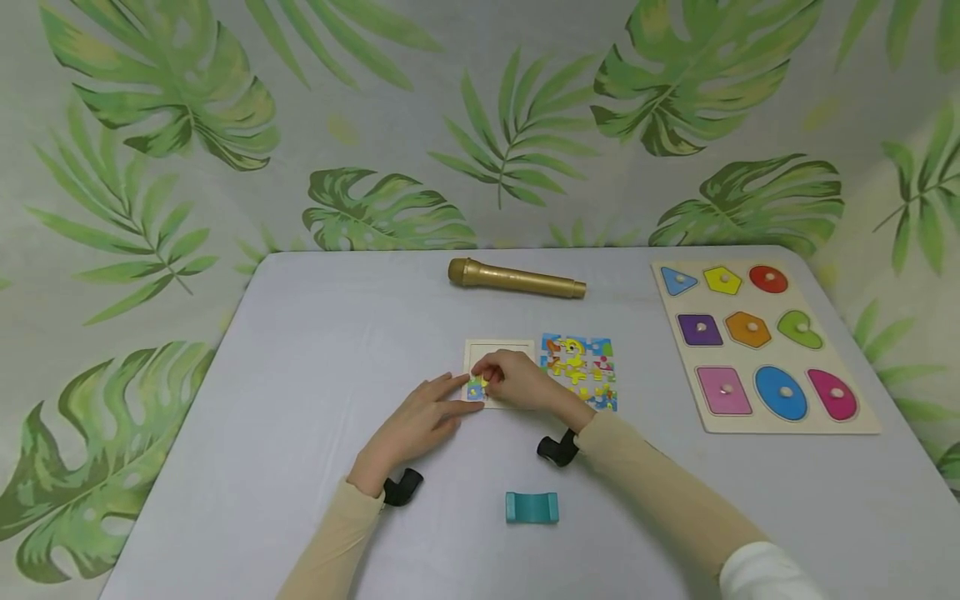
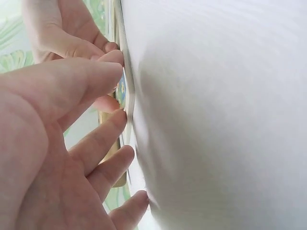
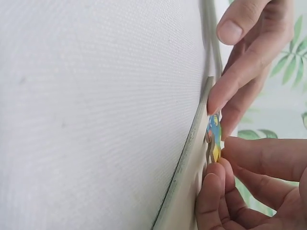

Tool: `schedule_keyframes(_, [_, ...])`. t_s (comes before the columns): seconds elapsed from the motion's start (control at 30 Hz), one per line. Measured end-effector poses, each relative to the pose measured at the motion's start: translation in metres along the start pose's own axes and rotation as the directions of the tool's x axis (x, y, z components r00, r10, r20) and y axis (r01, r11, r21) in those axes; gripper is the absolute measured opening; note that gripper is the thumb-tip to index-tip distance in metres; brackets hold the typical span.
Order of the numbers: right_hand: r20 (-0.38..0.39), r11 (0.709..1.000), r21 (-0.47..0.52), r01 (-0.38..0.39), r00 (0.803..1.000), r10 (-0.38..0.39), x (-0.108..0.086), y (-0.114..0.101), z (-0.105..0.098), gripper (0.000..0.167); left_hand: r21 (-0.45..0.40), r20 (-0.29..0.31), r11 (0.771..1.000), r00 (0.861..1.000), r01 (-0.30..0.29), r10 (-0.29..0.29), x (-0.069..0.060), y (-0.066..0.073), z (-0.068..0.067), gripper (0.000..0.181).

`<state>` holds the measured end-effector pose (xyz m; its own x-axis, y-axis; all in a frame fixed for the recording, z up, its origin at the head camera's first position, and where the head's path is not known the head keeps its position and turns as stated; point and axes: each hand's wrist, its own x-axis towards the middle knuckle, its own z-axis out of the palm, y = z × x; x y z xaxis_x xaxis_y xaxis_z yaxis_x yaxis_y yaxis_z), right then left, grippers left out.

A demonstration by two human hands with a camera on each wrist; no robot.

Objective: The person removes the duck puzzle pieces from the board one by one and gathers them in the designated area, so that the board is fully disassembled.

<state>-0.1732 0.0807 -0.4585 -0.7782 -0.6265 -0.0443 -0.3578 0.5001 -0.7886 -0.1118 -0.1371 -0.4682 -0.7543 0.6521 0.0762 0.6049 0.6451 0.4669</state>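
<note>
A small pale puzzle tray (image 1: 510,342) lies mid-table, with a blue-and-green jigsaw piece (image 1: 475,390) in its lower left corner. My left hand (image 1: 420,421) rests its extended fingers along the tray's left and near edges. Over the tray, my right hand (image 1: 519,382) pinches a yellow-and-blue jigsaw piece (image 3: 217,152) between thumb and fingers, beside the corner piece. Its outline is partly hidden by the fingertips. Right of the tray lies a jigsaw picture (image 1: 576,354) with a yellow animal, several pieces with gaps between them; my right wrist covers part of it.
A gold microphone (image 1: 517,278) lies behind the tray. At the right is a shape board (image 1: 765,367) with knobbed, coloured shapes. A teal curved block (image 1: 532,507) lies near the front. Leaf-print cloth (image 1: 525,125) hangs behind the table.
</note>
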Motion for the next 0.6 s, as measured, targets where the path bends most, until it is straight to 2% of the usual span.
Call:
schedule_keyframes(0.33, [-0.03, 1.0, -0.008, 0.014, 0.999, -0.014, 0.002, 0.001, -0.001, 0.02, -0.019, -0.015, 1.0, 1.0, -0.002, 0.002, 0.0, -0.002, 0.002, 0.033])
schedule_keyframes(0.6, [-0.089, 0.987, 0.135, -0.083, 0.991, 0.095, -0.015, 0.015, -0.024, 0.02, -0.002, -0.006, 1.0, 1.0, 0.019, -0.019, 0.001, 0.001, 0.002, 0.031])
